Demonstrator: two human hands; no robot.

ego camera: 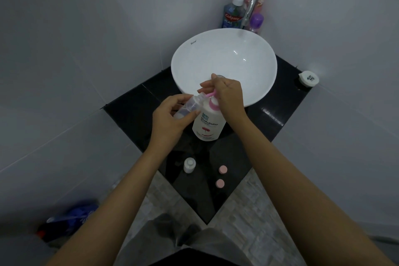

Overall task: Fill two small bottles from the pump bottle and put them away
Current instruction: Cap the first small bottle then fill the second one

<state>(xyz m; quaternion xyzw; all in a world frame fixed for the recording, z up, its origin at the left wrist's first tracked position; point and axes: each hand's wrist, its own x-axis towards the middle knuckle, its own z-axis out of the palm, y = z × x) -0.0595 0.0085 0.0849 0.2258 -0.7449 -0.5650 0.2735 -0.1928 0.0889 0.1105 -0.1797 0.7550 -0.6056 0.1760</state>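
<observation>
Left hand [170, 119], centre of the frame: pinching a small clear bottle [190, 107] between thumb and fingers, tilted, open neck up against the pink spout. Right hand [226, 95], just right of it: curled down over the pump head of the white pump bottle [208, 124], fingers bent, palm on top, apparently pressing. Pump bottle upright on the black counter [280, 112], touching or just in front of the white basin [224, 67].

Lower centre: second small bottle [189, 165] standing uncapped, two pink caps [221, 176] lying well apart from it to the right.

Handling, by judgement: small bottle light, thin plastic, likely to dent if squeezed hard and slippery once soap runs down the side. Best held around the middle of the body, neck left free under the spout. Pump bottle heavier and steady on its base; downward push only, no sideways lean. Glossy counter, so light bottles easily knocked over. Fill level in the held bottle hard to read.
</observation>
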